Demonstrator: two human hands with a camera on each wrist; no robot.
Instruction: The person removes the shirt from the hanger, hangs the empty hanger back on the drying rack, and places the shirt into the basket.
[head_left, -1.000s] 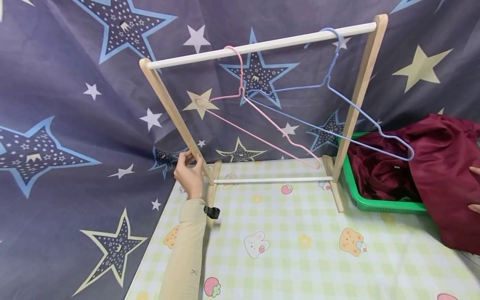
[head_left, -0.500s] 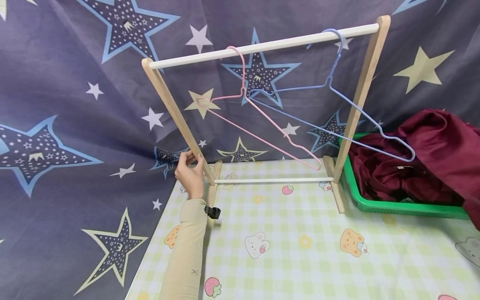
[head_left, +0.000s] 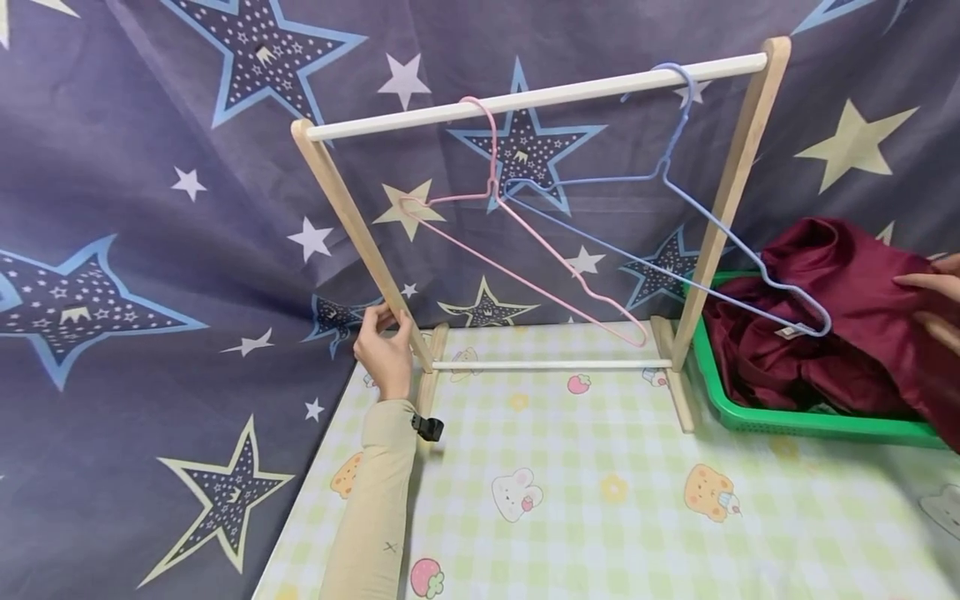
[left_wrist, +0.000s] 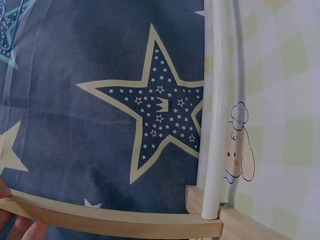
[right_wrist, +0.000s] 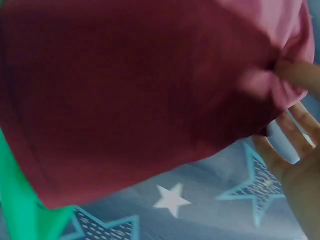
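My left hand (head_left: 384, 354) grips the left post (head_left: 352, 225) of a wooden clothes rack low down, thumb on one side and fingers on the other. In the left wrist view only fingertips (left_wrist: 35, 231) show, at the lower left around the post. At the right edge of the head view, my right hand (head_left: 941, 285) holds a maroon garment (head_left: 847, 275) over a green basket. The right wrist view shows the thumb and fingers of that hand (right_wrist: 305, 172) pinching the smooth cloth (right_wrist: 125, 100), which hangs as a wide sheet.
From the rack's white top bar (head_left: 585, 90) hang a pink hanger (head_left: 493, 146) and a blue hanger (head_left: 665, 158). Right of the rack stands the green basket (head_left: 817, 423) with more maroon cloth inside. A star-patterned curtain (head_left: 150, 333) backs the checked tablecloth (head_left: 585, 533).
The right hand left the head view and came back at the right edge, farther up. The garment's hanging part swung away from the table front toward the basket. The left hand stayed on the post.
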